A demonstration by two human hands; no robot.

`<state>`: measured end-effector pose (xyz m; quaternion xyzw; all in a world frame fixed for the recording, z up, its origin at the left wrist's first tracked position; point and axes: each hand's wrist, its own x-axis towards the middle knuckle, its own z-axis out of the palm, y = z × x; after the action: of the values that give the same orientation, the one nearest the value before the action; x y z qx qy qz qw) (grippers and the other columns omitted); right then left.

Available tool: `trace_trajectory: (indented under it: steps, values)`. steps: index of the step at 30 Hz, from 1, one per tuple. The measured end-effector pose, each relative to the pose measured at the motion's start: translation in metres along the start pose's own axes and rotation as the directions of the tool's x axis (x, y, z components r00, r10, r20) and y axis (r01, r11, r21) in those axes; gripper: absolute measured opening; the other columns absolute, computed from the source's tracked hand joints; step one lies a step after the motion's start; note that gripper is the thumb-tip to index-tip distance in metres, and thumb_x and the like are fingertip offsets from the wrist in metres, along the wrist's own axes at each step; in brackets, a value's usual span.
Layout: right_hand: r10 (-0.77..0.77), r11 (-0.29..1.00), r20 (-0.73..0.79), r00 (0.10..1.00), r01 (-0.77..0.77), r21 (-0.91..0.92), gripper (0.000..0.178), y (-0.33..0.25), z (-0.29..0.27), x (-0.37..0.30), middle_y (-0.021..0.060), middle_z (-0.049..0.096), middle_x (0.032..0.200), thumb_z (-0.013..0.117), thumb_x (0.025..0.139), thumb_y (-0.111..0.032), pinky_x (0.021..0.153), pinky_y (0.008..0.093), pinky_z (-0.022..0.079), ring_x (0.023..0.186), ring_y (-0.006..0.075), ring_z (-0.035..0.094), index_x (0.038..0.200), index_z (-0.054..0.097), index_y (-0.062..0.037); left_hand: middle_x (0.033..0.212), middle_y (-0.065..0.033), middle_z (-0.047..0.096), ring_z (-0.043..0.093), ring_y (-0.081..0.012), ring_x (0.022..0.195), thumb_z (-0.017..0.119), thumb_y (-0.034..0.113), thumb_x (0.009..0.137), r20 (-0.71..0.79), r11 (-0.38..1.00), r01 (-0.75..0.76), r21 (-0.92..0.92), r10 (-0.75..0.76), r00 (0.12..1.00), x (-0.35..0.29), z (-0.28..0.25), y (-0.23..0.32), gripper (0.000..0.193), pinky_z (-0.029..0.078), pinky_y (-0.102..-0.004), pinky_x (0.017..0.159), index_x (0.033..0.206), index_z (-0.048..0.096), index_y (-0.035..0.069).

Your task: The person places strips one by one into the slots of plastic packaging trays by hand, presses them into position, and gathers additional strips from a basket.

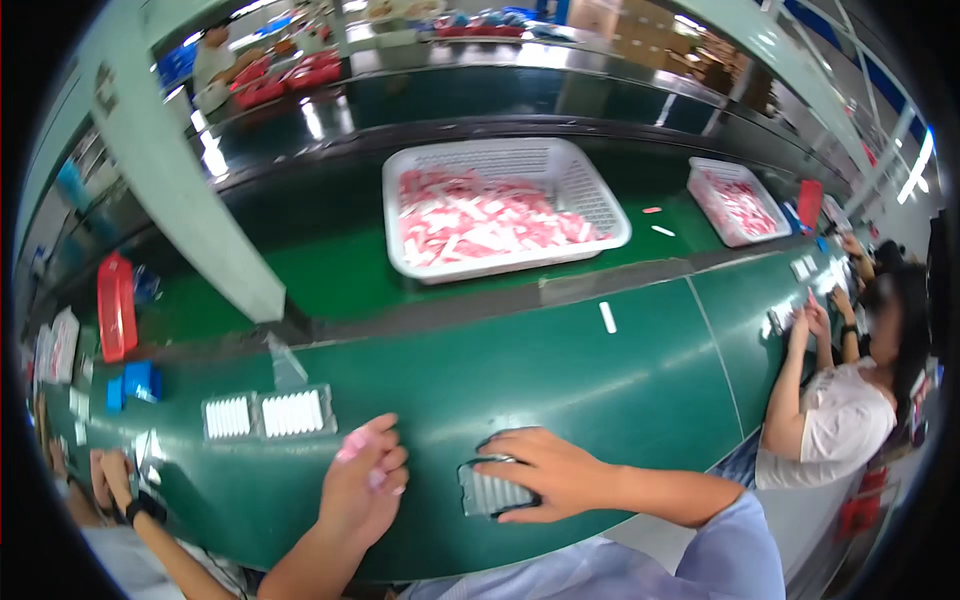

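My left hand [362, 490] is curled closed around several small pink-and-white pieces [362, 446], raised a little above the green worktop. To its right, my right hand [550, 474] spans a clear ribbed plastic tray [484, 491] from above, thumb at the near side and fingers at the far side. The hand covers part of this tray, so its contents are hard to make out. Left of my hands lie two clear trays, one [228, 418] beside the other [294, 412], both holding rows of white sticks. A lone white stick [608, 317] rests farther off.
A large white basket [400, 250] of pink and white pieces stands beyond the worktop's ledge, with a smaller basket [703, 200] farther right. A post [190, 190] rises at left. Co-workers sit on both sides, one in a white shirt [850, 415]. A red tray [117, 310] stands far left.
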<state>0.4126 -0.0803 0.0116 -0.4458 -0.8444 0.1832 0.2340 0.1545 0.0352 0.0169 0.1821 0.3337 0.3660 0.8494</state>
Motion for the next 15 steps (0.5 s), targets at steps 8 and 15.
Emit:
trace_trajectory:
  steps: [8, 15]
  values:
    - [0.042, 0.998, -0.065, 0.997, -0.039, 0.044, 0.054, 0.007, 0.007, 0.006, 0.0127, 0.062, 0.125, 0.082, 0.081, -0.033, 0.101, 0.044, 0.048, 0.121, 0.0331, 0.059, 0.125, 0.065, -0.0056, 0.113, -0.0019, 0.064, 0.059, -0.0109, 0.081, 0.054, 0.028, 0.108, 0.171, 0.963, 0.269, 0.032, -0.271, 0.947, 0.011, -0.005, -0.012, 0.047, 0.039, -0.021, 0.052, 0.147, 0.045, 0.005]
    - [0.029, 0.992, -0.319, 0.947, 0.012, 0.128, 0.05, 0.004, -0.004, 0.048, 0.0121, 0.065, 0.122, 0.086, 0.078, -0.02, 0.097, 0.0432, 0.049, 0.114, 0.0326, 0.062, 0.121, 0.066, -0.0035, 0.135, -0.0098, 0.06, 0.066, -0.0159, 0.099, 0.057, 0.029, 0.107, 0.142, 0.951, 0.309, 0.005, -0.306, 0.941, 0.012, -0.016, -0.013, 0.054, 0.044, -0.0226, 0.061, 0.152, 0.041, 0.004]
